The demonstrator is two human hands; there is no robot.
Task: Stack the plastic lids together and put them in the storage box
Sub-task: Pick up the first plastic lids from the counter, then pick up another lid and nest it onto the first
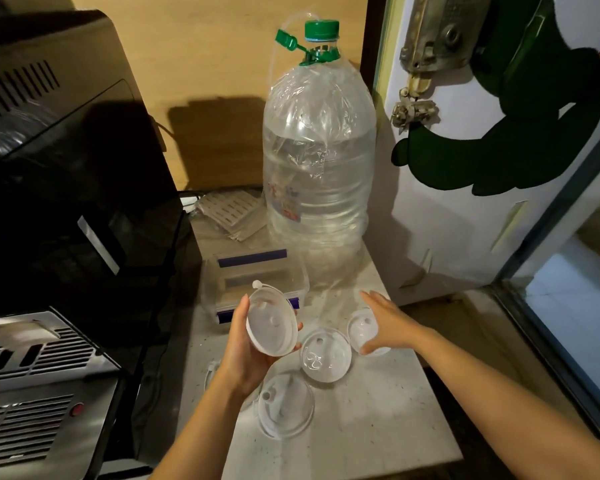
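Note:
My left hand (243,355) holds a clear round plastic lid (272,322), tilted up above the counter. My right hand (385,320) lies over another clear lid (359,329) on the counter, thumb at its near rim and fingers spread; whether it grips the lid I cannot tell. Two more clear lids rest flat on the counter: one in the middle (325,355) and one nearer to me (286,405). A further lid edge (212,370) peeks out behind my left wrist. The clear storage box (257,282) with blue clips stands open just beyond my left hand.
A large clear water bottle (319,161) with a green cap stands behind the box. A black and steel machine (66,237) fills the left side. A white door (465,168) is on the right. The pale counter (378,410) ends near my forearms.

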